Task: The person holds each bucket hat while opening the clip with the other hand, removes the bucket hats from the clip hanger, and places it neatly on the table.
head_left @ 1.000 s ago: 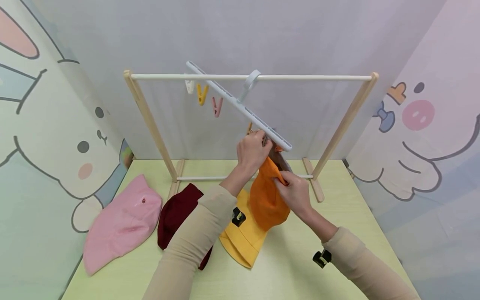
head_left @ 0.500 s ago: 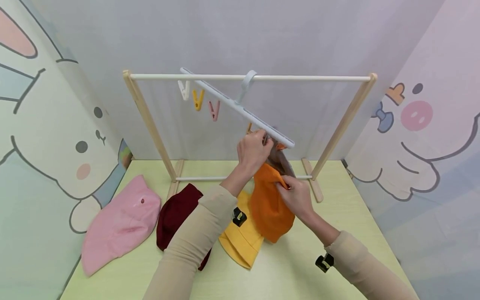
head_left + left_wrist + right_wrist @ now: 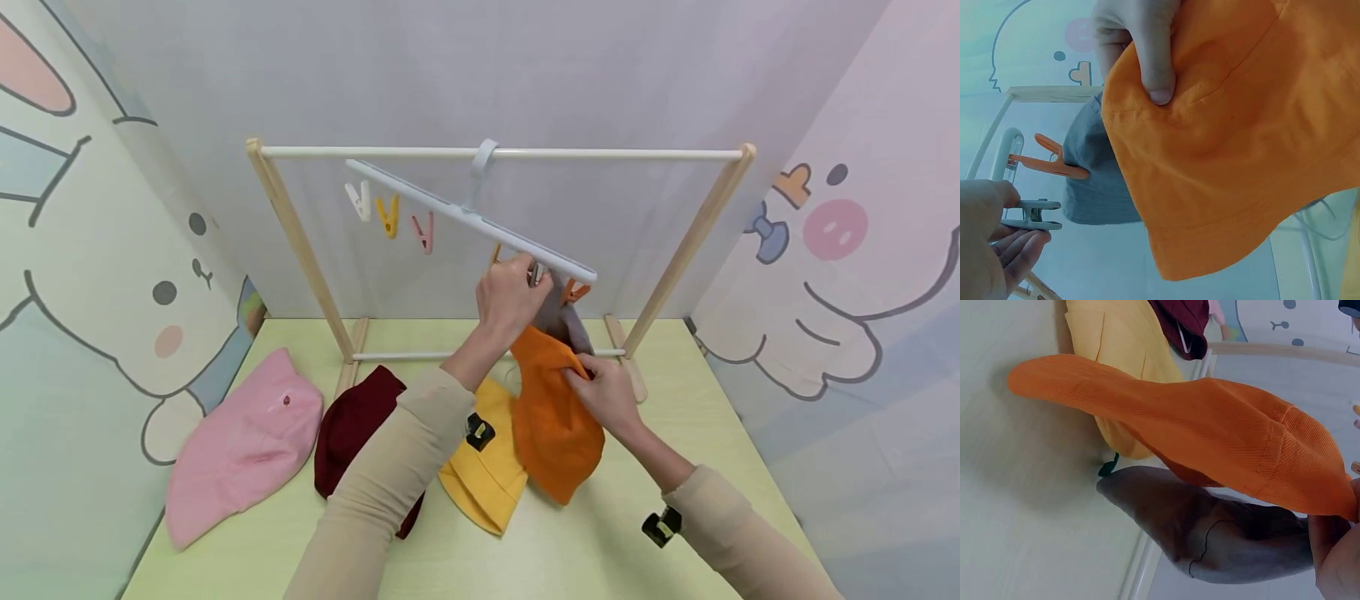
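Note:
In the head view my left hand (image 3: 512, 292) is raised under the white hanger (image 3: 472, 218). The left wrist view has it pinching a grey clothespin (image 3: 1034, 214), with no cloth between the clothespin's tips. My right hand (image 3: 606, 392) pinches the brim edge of an orange bucket hat (image 3: 558, 433), which droops below. Behind that hangs a grey hat (image 3: 1088, 187), gripped at its edge by an orange clothespin (image 3: 1054, 164) near the hanger's right end. Left of the orange hat lies a yellow bucket hat (image 3: 487, 483), partly covered by it from this angle.
A rack with a white top rail (image 3: 622, 154) and wooden legs (image 3: 678, 250) carries the hanger. White, yellow and pink clothespins (image 3: 422, 233) dangle at its left. A pink hat (image 3: 247, 450) and a maroon hat (image 3: 356, 429) lie on the table (image 3: 637, 533).
The hanger has swung so its left end came lower and its right end higher and rightward. My right hand has moved right and down with the orange hat, uncovering more of the grey hat.

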Available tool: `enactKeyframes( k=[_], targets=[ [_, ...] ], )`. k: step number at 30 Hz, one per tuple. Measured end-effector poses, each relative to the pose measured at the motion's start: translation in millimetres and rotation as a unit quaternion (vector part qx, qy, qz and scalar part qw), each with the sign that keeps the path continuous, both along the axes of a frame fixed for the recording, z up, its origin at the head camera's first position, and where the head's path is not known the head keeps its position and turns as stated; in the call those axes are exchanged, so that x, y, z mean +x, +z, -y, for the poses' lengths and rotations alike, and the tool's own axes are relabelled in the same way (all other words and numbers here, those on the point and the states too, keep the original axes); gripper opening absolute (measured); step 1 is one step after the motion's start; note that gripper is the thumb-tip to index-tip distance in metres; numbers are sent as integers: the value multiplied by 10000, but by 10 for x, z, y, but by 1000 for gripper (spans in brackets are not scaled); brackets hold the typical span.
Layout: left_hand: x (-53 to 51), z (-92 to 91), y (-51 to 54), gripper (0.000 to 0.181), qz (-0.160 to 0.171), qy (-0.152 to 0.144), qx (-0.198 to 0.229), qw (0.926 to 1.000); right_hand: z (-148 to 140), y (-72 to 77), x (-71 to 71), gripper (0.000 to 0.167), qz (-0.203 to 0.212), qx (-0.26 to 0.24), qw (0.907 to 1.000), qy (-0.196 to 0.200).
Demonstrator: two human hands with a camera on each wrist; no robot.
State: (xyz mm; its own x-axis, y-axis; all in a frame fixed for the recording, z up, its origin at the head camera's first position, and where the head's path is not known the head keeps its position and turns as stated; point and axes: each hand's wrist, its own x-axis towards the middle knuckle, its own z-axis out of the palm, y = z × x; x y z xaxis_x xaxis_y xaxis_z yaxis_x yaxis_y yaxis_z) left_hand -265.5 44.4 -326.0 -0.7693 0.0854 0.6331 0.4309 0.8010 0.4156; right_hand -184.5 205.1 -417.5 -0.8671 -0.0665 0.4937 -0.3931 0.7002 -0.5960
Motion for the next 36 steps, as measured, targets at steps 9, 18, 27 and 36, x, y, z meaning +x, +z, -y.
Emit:
enactKeyframes(
  k=[9, 18, 27, 36],
  targets=[
    [10, -14, 31, 23, 57, -28, 68, 10000, -85, -92, 3, 9, 137, 96, 9998, -119],
    [-8, 2, 88, 22, 184, 18, 228, 9996, -211, -201, -37, 6, 303, 292, 9986, -325],
    [-9, 16, 126, 26, 268, 27, 297, 9992, -325, -271, -99, 7, 629, 415, 9968, -280],
    [-19, 13, 145, 23, 412, 63, 321, 9986, -453, -373, -175, 9, 1040, 471, 9920, -532]
  ],
)
